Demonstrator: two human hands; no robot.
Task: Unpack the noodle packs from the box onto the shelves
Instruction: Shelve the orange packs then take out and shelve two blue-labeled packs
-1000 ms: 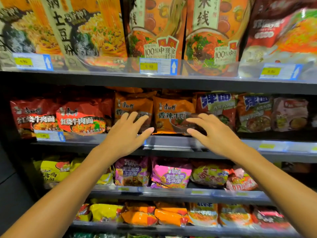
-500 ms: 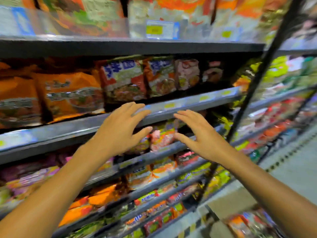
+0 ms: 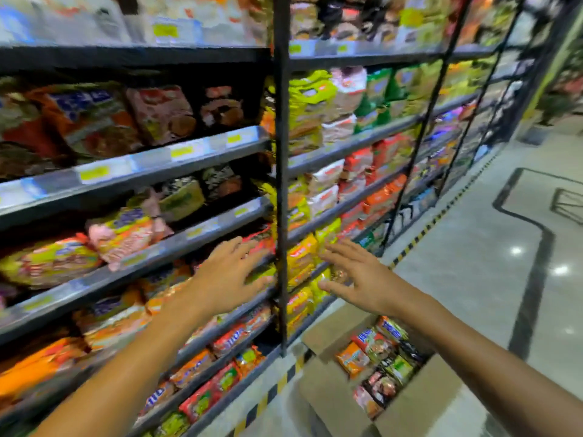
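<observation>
Both our bare hands are empty, fingers straight and spread: the left hand (image 3: 225, 279) and right hand (image 3: 362, 279) hover before the black metal shelves (image 3: 195, 228). The open brown cardboard box (image 3: 407, 408) sits on the floor lower right, holding roughly nine colourful plastic noodle packs (image 3: 375, 345). Next, we judge, we should lower both hands into it and lift one pack squarely.

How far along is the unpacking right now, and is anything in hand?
Done: the shelves already look well stocked, though which packs came from the box can't be told. In hand: nothing; the left hand and right hand are both open and empty, held out in front of the shelving. Left: the open cardboard box on the floor holds many noodle packs to shelve.
</observation>
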